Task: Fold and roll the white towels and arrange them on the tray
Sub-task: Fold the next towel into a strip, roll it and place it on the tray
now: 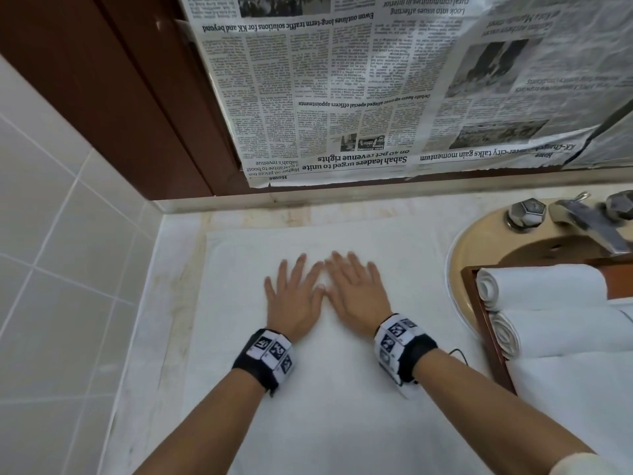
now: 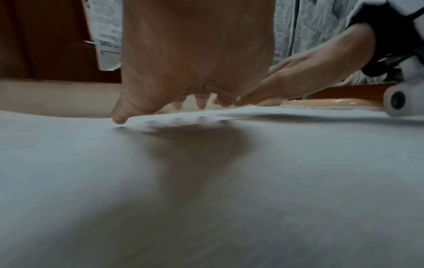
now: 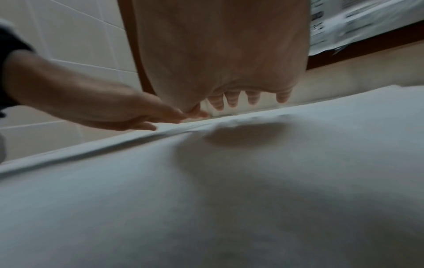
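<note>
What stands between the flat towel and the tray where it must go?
Nothing visible does. The flat towel lies beside the tray, under the left hand and right hand; two rolled towels already occupy the tray.

bare forearms, black wristbands (image 1: 263, 358) with white marker tags

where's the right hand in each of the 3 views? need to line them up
Head: right hand sits centre frame, flat on the spread towel, beside the left hand.
Left wrist: it comes in from the right, fingers lying flat on the towel.
Right wrist: it fills the top centre, fingertips pointing down.
Shared landmark: the newspaper on the back wall shows in all three views.
</note>
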`<state>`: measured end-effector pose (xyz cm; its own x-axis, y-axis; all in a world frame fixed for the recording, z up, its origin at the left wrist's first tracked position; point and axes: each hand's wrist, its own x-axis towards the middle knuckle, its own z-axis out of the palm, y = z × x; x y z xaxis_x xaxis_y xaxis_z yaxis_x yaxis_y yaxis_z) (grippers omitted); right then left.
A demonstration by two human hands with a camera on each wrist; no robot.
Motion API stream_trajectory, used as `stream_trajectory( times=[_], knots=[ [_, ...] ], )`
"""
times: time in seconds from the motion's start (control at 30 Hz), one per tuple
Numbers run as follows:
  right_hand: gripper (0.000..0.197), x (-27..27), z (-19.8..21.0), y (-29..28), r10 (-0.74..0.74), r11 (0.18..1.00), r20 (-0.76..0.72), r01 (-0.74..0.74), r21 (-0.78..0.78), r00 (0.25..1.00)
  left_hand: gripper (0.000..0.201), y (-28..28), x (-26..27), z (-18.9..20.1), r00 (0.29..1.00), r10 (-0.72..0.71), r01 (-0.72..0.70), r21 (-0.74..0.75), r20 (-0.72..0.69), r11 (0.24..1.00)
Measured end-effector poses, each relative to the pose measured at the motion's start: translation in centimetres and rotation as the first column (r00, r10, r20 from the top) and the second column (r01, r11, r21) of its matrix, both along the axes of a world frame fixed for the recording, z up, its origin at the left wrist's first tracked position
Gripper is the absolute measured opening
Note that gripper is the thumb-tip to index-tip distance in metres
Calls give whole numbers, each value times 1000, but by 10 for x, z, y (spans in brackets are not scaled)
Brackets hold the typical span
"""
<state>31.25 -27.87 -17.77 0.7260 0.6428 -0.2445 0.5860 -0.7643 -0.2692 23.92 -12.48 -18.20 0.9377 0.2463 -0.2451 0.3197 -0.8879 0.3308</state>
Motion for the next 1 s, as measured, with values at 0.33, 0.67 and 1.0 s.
stream_trajectory(
  times=[0.33, 0.67, 1.0],
  knots=[
    [62, 26, -12, -81, -320, 940, -19, 315, -133, 947, 56, 66, -58, -14, 971, 230, -223, 102, -63, 969],
    [64, -77, 5, -27, -32, 999, -69, 34, 27, 997, 65, -32, -86, -12, 999, 18, -17, 22, -34, 1000],
    [62, -54, -12, -95, -306, 946, -26, 301, -120, 952, 65, 25, -125, -23, 968, 246, -242, 97, -39, 966]
  ],
)
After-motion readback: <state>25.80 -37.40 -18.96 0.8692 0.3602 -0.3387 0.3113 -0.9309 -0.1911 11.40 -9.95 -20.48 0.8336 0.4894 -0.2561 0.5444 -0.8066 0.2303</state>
